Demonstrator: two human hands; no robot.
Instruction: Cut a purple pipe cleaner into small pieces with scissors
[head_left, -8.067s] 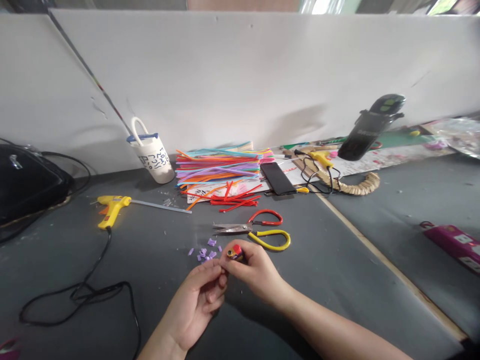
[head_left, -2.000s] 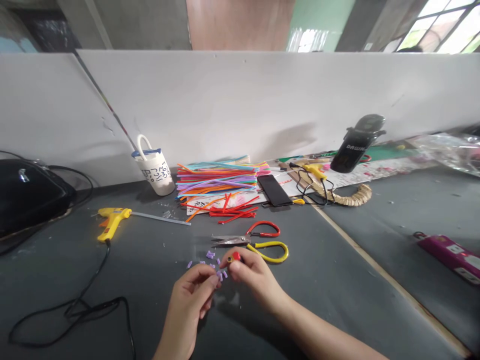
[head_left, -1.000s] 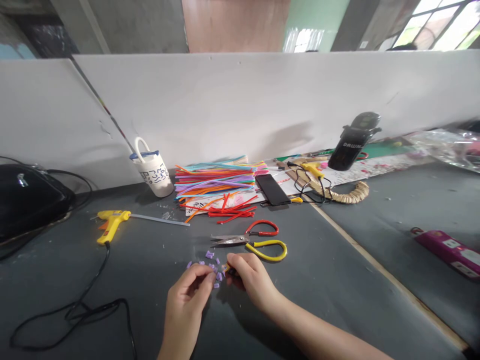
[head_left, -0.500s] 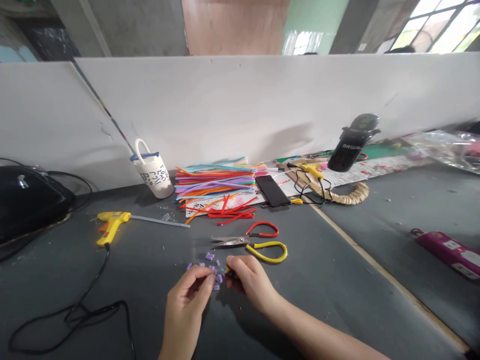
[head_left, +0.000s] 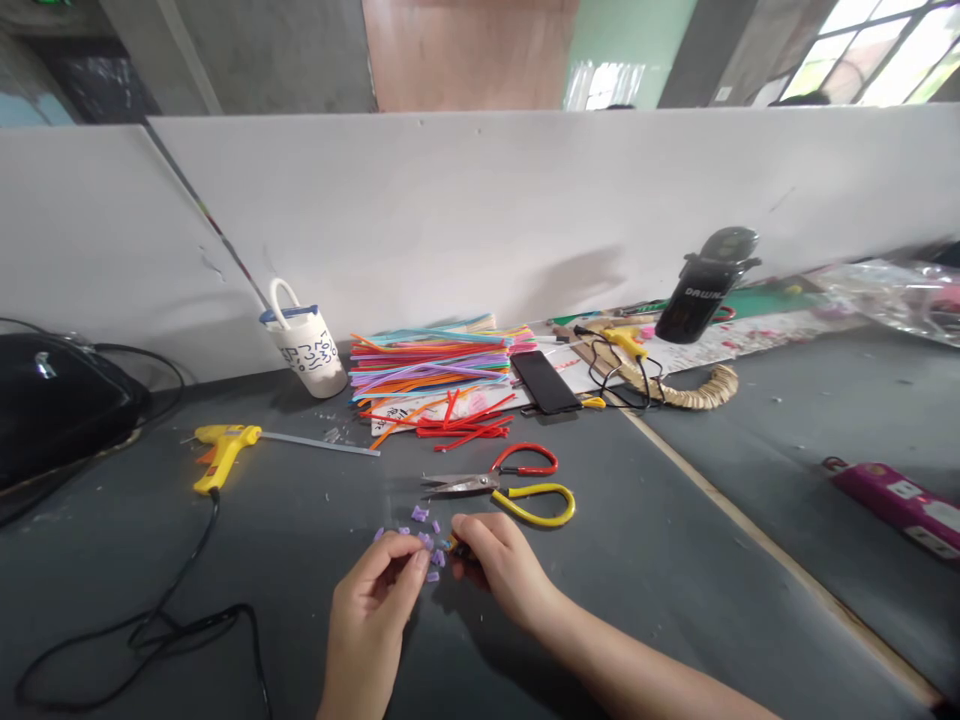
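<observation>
Left hand (head_left: 369,610) is reaching inward, thumb and forefinger pinching together; what they are holding cannot be told. Right hand (head_left: 504,562), palm turned down, is gripping a lighter (head_left: 460,547) beside purple pieces (head_left: 438,558), its red end no longer showing as earlier.

Single head-worn camera, looking forward and down from above the dark worktop (head_left: 675,560). Facing the pale partition (head_left: 480,200) roughly square-on, also peeking over its top toward the window (head_left: 885,50). Left hand (head_left: 375,610) and right hand (head_left: 506,570) sitting closest, low in frame; partition standing farther off.
</observation>
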